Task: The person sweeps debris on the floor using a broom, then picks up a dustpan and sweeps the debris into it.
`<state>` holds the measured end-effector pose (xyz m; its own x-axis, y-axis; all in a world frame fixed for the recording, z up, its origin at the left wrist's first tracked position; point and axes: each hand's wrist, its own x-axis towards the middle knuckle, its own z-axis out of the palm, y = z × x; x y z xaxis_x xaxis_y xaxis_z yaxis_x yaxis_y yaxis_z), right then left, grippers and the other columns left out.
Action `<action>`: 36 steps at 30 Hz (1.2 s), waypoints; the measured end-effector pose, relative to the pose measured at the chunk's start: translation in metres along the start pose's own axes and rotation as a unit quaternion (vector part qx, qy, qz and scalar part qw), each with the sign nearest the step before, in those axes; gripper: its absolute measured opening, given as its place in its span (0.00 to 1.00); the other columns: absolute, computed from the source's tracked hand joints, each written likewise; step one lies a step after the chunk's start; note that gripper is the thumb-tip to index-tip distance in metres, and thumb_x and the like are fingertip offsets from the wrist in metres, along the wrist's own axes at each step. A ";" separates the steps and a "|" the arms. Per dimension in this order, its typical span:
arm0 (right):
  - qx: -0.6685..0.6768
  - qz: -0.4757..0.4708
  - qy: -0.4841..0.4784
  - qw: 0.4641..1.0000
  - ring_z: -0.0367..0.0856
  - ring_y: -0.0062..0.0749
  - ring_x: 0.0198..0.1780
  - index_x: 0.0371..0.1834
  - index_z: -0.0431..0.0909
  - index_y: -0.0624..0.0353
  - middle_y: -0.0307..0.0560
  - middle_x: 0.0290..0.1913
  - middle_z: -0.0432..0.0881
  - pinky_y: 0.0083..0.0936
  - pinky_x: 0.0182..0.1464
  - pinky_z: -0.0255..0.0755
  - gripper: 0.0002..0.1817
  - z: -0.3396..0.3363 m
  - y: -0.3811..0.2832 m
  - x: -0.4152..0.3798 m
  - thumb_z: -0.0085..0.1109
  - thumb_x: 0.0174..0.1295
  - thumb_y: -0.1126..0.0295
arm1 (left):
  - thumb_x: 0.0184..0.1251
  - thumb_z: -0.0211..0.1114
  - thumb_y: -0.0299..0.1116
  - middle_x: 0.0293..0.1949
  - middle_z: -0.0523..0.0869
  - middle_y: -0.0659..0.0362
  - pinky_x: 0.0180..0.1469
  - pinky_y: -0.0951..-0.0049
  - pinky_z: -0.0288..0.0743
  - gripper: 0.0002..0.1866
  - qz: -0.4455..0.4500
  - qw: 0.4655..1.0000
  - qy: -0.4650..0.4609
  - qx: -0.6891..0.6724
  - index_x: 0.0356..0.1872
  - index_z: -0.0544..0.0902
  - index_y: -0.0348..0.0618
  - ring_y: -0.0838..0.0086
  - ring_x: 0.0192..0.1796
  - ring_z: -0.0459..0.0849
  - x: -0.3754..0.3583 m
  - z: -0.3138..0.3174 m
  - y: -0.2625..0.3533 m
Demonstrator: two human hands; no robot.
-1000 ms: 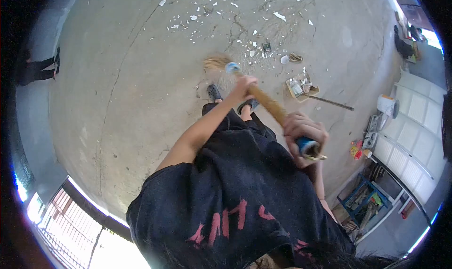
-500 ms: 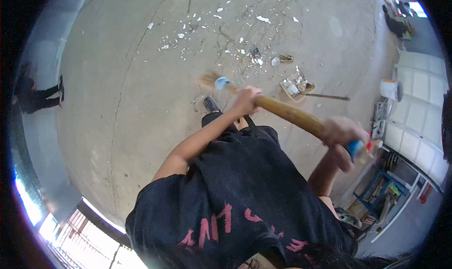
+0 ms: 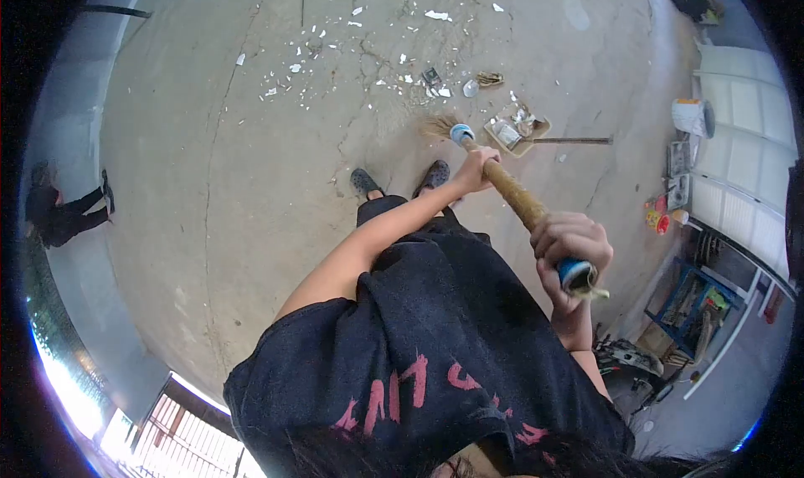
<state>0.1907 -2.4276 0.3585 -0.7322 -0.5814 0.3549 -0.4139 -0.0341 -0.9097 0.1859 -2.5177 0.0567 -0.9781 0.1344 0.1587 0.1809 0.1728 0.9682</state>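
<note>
A broom with a thick bamboo handle [image 3: 515, 195] slants across in front of my body. My left hand [image 3: 477, 170] is closed around the lower handle, just above the blue-and-white band. Higher up, near the blue-wrapped top end, my right hand [image 3: 573, 248] grips the same handle. The broom's straw bristles [image 3: 440, 126] are slightly blurred and reach down toward the floor, close to a dustpan [image 3: 521, 150]. That dustpan holds pale scraps, and its long stick handle [image 3: 574, 141] points right. White chips [image 3: 435, 15] lie scattered over the concrete floor beyond the bristles.
A dark square object [image 3: 431, 78], a round clear piece [image 3: 471, 89] and a brown bundle [image 3: 491, 79] lie near the dustpan. Along the right wall stand a white bucket [image 3: 688, 116] and a blue rack [image 3: 688, 309]. Another person [image 3: 63, 206] is at the far left.
The bristle end has swung right, toward the dustpan, while the top end has moved left and nearer my body. Both hands have stayed on the handle. My second shoe has come into view.
</note>
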 end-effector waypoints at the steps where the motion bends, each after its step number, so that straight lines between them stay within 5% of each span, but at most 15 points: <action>1: 0.006 0.002 -0.008 1.000 0.66 0.32 0.11 0.08 0.62 0.60 0.41 0.09 0.64 0.23 0.19 0.64 0.09 -0.003 -0.009 0.002 0.52 0.35 0.74 | 0.29 0.67 0.28 0.28 0.76 0.52 0.42 0.63 0.66 0.17 0.002 1.000 0.001 0.003 0.26 0.72 0.42 0.57 0.35 0.75 0.006 0.002 0.012; 7: 0.115 -0.094 0.012 0.989 0.66 0.33 0.09 0.08 0.62 0.58 0.40 0.07 0.63 0.26 0.18 0.66 0.10 -0.049 -0.030 0.009 0.53 0.37 0.75 | 0.30 0.65 0.26 0.26 0.77 0.52 0.40 0.64 0.67 0.14 0.026 0.999 0.036 0.017 0.24 0.73 0.42 0.56 0.34 0.76 0.014 -0.021 0.063; 9: 0.139 -0.092 0.050 0.985 0.67 0.32 0.10 0.08 0.63 0.59 0.40 0.08 0.64 0.26 0.19 0.67 0.10 -0.048 -0.009 0.008 0.54 0.37 0.75 | 0.32 0.63 0.25 0.27 0.78 0.53 0.41 0.67 0.68 0.12 0.002 0.990 0.049 0.129 0.24 0.73 0.41 0.58 0.35 0.77 0.009 -0.045 0.053; 12: 0.147 -0.028 0.114 0.982 0.71 0.32 0.16 0.10 0.66 0.62 0.44 0.12 0.68 0.25 0.24 0.69 0.07 -0.026 0.038 -0.003 0.55 0.37 0.78 | 0.31 0.63 0.25 0.26 0.78 0.53 0.41 0.69 0.68 0.12 -0.043 0.981 0.029 0.186 0.23 0.74 0.40 0.59 0.35 0.77 0.003 -0.094 0.011; 15: 0.095 0.037 0.056 0.993 0.74 0.33 0.22 0.12 0.66 0.63 0.46 0.17 0.72 0.25 0.29 0.70 0.05 0.001 0.090 -0.014 0.52 0.38 0.81 | 0.30 0.64 0.25 0.28 0.78 0.52 0.39 0.66 0.70 0.13 -0.105 0.980 -0.009 0.172 0.25 0.75 0.43 0.58 0.37 0.77 -0.001 -0.128 -0.070; 21: 0.021 0.036 0.039 0.998 0.74 0.38 0.23 0.13 0.67 0.63 0.48 0.18 0.71 0.25 0.31 0.69 0.04 0.004 0.074 -0.026 0.51 0.36 0.82 | 0.29 0.66 0.29 0.26 0.77 0.53 0.37 0.66 0.69 0.14 0.032 0.985 -0.026 0.169 0.24 0.74 0.44 0.58 0.34 0.76 0.018 -0.065 -0.086; 30: 0.059 -0.044 0.145 0.987 0.72 0.35 0.19 0.12 0.65 0.62 0.44 0.14 0.69 0.28 0.25 0.67 0.07 -0.056 0.031 -0.043 0.54 0.38 0.79 | 0.33 0.62 0.27 0.28 0.77 0.51 0.40 0.62 0.68 0.12 0.012 0.987 0.024 0.159 0.26 0.74 0.43 0.55 0.37 0.76 0.041 -0.016 0.004; 33: 0.155 -0.096 0.109 0.977 0.71 0.34 0.18 0.12 0.64 0.60 0.44 0.13 0.68 0.28 0.24 0.66 0.10 -0.074 0.041 -0.028 0.57 0.40 0.74 | 0.34 0.62 0.27 0.28 0.77 0.50 0.41 0.61 0.68 0.12 -0.005 0.979 0.029 0.200 0.27 0.74 0.42 0.55 0.38 0.76 0.013 -0.048 0.023; 36: 0.301 -0.128 -0.039 0.944 0.65 0.34 0.19 0.17 0.62 0.59 0.44 0.14 0.64 0.31 0.29 0.62 0.08 -0.063 0.067 0.002 0.51 0.42 0.71 | 0.38 0.63 0.31 0.30 0.77 0.50 0.42 0.61 0.69 0.14 -0.057 0.969 0.032 0.238 0.30 0.74 0.40 0.55 0.38 0.76 -0.036 -0.094 0.038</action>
<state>0.1269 -2.3798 0.3117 -0.5988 -0.5484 0.5837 -0.1717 -0.6240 -0.7623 0.2185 -2.6079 0.1064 -0.9962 0.0292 0.0823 0.0827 0.6155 0.7838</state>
